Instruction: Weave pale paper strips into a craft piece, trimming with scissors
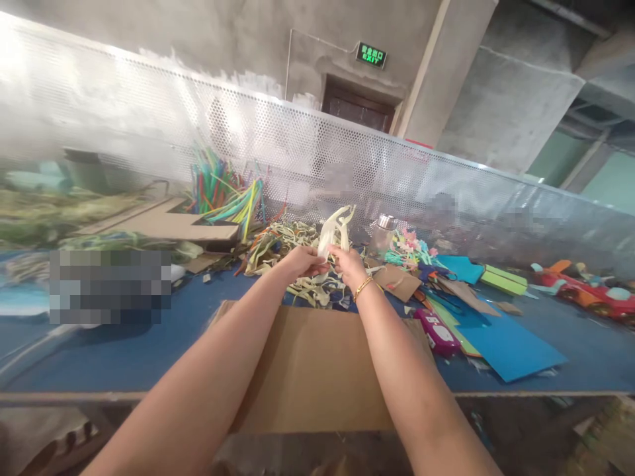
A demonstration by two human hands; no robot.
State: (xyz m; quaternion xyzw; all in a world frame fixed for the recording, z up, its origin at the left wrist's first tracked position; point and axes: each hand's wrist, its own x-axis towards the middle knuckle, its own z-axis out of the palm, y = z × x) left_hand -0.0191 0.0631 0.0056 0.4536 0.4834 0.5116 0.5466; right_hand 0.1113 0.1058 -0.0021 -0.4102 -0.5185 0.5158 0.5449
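Note:
Both my arms reach out over a brown cardboard sheet (307, 370) lying on the blue table (149, 357). My left hand (303, 262) and my right hand (348, 264) meet above a heap of pale green and cream strips (292, 241). Together they pinch a bunch of cream-white strips (333, 231) that stands up from the fingers. A gold bracelet (362, 286) circles my right wrist.
A perforated metal screen (347, 158) closes the table's far side. Coloured straws (223, 192) and a cardboard box (169, 225) stand at back left. A clear jar (383, 235), paper flowers (409, 251), blue sheets (506, 344), a pink case (436, 330) and toy cars (585, 291) lie right.

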